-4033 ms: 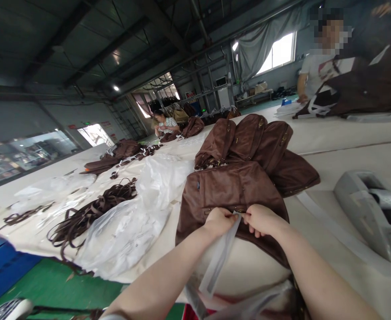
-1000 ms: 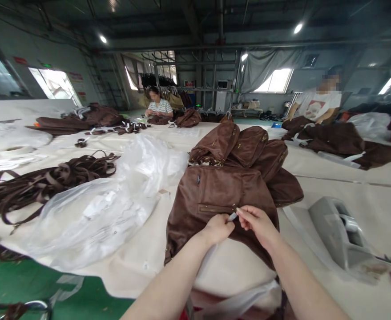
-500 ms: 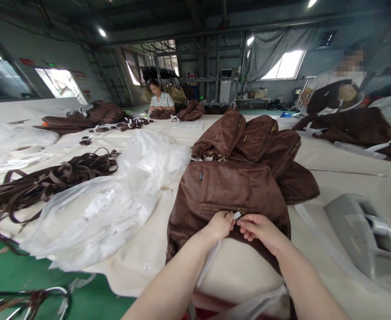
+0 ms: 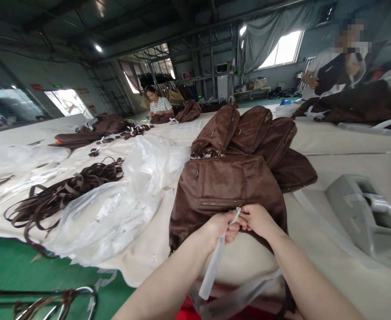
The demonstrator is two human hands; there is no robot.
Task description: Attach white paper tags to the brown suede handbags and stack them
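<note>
A brown leather-look bag lies flat in front of me, with a zipped pocket across its face. Over its near part, my left hand is closed, fingers pinching a translucent white strip. The strip hangs below that hand, and a narrow twisted piece of it shows above the fingers. My right hand is closed against the left one, its fingertips pinching the same strip beside the pocket's zip. What lies between the fingertips is mostly hidden.
More brown bags overlap behind. On the left are a clear plastic bag with white pieces and a heap of brown straps. A grey tape dispenser stands right. Two people work farther back; a metal-framed stool is at lower left.
My hands have come together, the right one moving onto the strip by the left. The strip's top looks narrower and twisted, and its hanging end shows more. The view has tilted.
</note>
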